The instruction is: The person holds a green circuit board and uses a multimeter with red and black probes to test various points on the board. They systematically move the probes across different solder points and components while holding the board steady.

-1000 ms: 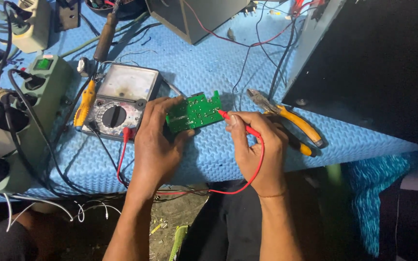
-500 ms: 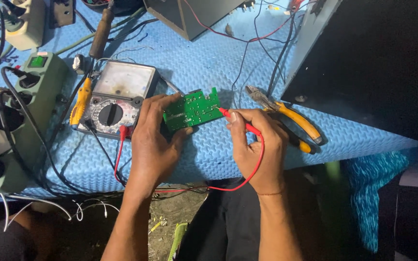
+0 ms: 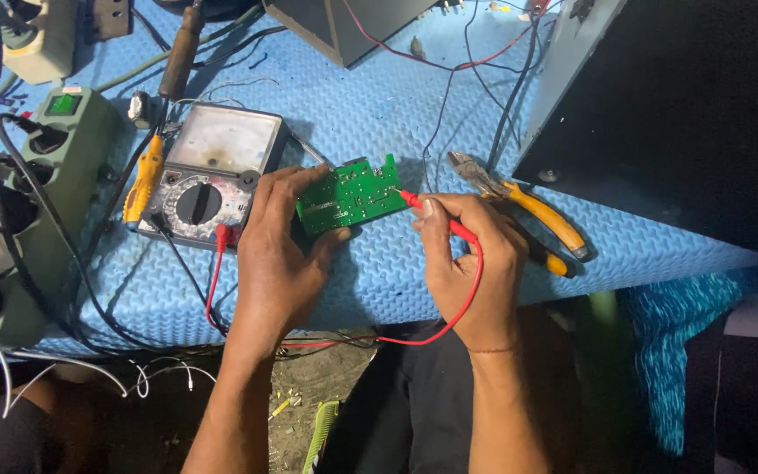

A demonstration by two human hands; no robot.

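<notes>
Pinching the small green printed circuit board (image 3: 351, 195) by its edge just above the blue foam-covered desk (image 3: 379, 263), the left hand (image 3: 278, 254) steadies this light, stiff, fragile piece while the right hand (image 3: 467, 259), its grip closed, presses the red probe (image 3: 427, 211) against it.

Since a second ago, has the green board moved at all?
No. The board sits just right of the meter, left of the pliers, as before; only the camera shifted.

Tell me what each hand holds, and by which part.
Left hand holds the green circuit board by its left edge. Right hand pinches the red probe along its shaft, just behind the tip.
</notes>
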